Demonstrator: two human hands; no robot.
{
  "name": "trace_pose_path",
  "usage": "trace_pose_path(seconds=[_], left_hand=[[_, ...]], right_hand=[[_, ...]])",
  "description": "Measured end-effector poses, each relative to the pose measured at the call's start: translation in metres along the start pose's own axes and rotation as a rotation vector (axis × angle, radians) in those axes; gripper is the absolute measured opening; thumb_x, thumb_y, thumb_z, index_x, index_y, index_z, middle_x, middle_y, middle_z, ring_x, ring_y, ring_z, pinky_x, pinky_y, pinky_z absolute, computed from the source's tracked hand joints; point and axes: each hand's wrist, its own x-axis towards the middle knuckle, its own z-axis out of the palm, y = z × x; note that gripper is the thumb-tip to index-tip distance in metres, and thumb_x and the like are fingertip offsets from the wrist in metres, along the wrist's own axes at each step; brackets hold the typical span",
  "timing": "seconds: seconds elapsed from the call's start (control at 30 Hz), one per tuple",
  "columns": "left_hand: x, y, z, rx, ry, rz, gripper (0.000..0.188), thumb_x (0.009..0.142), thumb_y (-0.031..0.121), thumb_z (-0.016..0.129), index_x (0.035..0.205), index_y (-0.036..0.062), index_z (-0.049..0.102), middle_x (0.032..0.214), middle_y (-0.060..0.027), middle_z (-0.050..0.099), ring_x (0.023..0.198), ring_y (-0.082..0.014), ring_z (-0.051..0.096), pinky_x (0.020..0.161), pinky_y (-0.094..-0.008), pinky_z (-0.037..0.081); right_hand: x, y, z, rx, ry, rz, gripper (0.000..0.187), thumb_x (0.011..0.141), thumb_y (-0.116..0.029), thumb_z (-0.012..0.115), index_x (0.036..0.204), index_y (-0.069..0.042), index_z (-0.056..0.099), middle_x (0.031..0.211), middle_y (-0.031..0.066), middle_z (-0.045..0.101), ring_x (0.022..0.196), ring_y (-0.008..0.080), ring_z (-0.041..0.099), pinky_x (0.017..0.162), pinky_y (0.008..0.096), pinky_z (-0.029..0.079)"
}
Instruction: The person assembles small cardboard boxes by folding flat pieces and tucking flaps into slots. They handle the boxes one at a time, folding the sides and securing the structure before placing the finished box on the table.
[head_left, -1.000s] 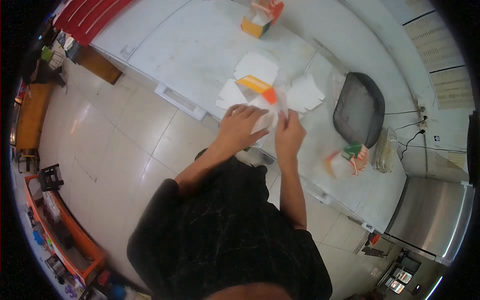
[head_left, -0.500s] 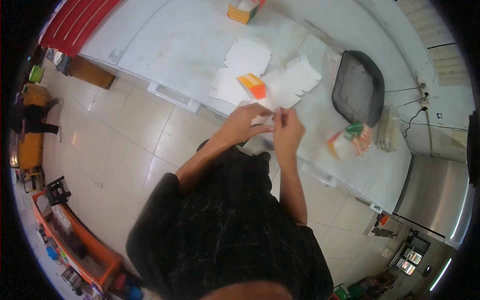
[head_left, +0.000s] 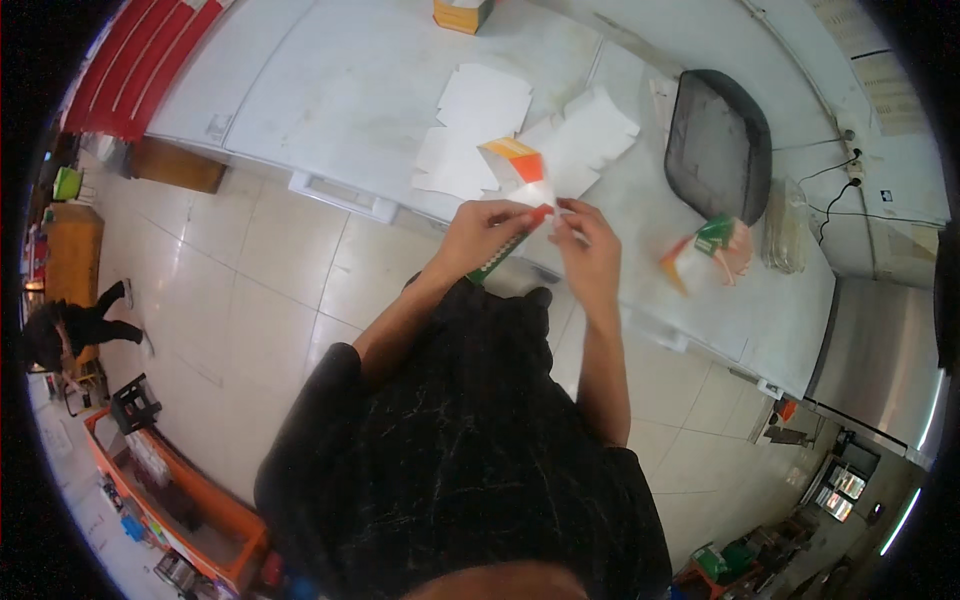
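Note:
A partly folded cardboard box (head_left: 527, 168) with orange, yellow and white panels is between my hands, over the near edge of the white worktop (head_left: 340, 110). My left hand (head_left: 483, 236) pinches its red and green edge, thumb and fingers pressed together. On the other side, the fingertips of my right hand (head_left: 590, 248) close on a white flap of the same box. Just beyond lie flat white cardboard blanks (head_left: 482, 105), with cut notches along their edges. Part of the box is hidden behind my fingers.
A colourful folded box (head_left: 708, 250) sits to the right, blurred. Behind it are a dark tray (head_left: 690, 180) and a stack in clear plastic (head_left: 786, 238). Another yellow box (head_left: 462, 16) stands at the far edge. A person (head_left: 85, 325) walks on the floor at far left.
The box has turned in my hands, so its red and green side now shows by my left hand. My right fingers have spread a little. The person at far left has moved.

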Motion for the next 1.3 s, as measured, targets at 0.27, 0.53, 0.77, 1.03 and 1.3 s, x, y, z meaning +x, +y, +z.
trace_pose_path(seconds=[0.27,0.53,0.77,1.03,1.3], left_hand=[[0.003,-0.002,-0.002,0.079,-0.039,-0.025,0.024,0.092,0.013,0.066,0.111,-0.0024,0.070,0.097,-0.0083,0.073,0.085,-0.0096,0.065,0.076,-0.0238,0.052],[0.001,-0.007,0.000,-0.072,-0.035,-0.049,0.024,0.091,0.012,0.067,0.110,-0.0027,0.070,0.097,-0.0080,0.073,0.087,-0.0099,0.065,0.078,-0.0235,0.052],[0.001,-0.020,0.001,-0.217,-0.010,-0.069,0.025,0.091,0.009,0.066,0.113,-0.0046,0.066,0.101,-0.0092,0.071,0.091,-0.0123,0.065,0.083,-0.0250,0.052],[0.001,-0.026,0.007,-0.373,0.033,-0.075,0.024,0.092,0.008,0.065,0.114,-0.0032,0.065,0.104,-0.0090,0.069,0.095,-0.0129,0.064,0.084,-0.0257,0.052],[0.003,-0.022,0.007,-0.381,0.034,-0.069,0.024,0.093,0.007,0.062,0.114,-0.0049,0.064,0.103,-0.0080,0.068,0.093,-0.0115,0.062,0.082,-0.0246,0.051]], right_hand=[[-0.002,-0.012,0.009,-0.205,0.030,-0.132,0.013,0.090,-0.004,0.060,0.094,0.005,0.068,0.110,0.0128,0.063,0.086,0.0211,0.068,0.069,0.0295,0.058],[0.001,-0.007,0.012,-0.162,0.006,-0.134,0.012,0.090,-0.004,0.061,0.093,0.005,0.067,0.107,0.0129,0.063,0.085,0.0221,0.067,0.069,0.0298,0.058],[0.000,0.001,0.019,-0.163,0.019,-0.129,0.010,0.088,-0.005,0.065,0.092,0.004,0.068,0.106,0.0131,0.063,0.085,0.0227,0.067,0.070,0.0305,0.059],[-0.002,0.009,0.029,0.006,0.171,-0.067,0.005,0.083,0.003,0.069,0.087,0.004,0.067,0.107,0.0133,0.066,0.091,0.0212,0.067,0.072,0.0301,0.058],[-0.008,0.019,0.035,-0.320,0.124,-0.406,0.009,0.087,-0.002,0.062,0.091,0.005,0.066,0.118,0.0167,0.060,0.105,0.0323,0.060,0.084,0.0380,0.052]])
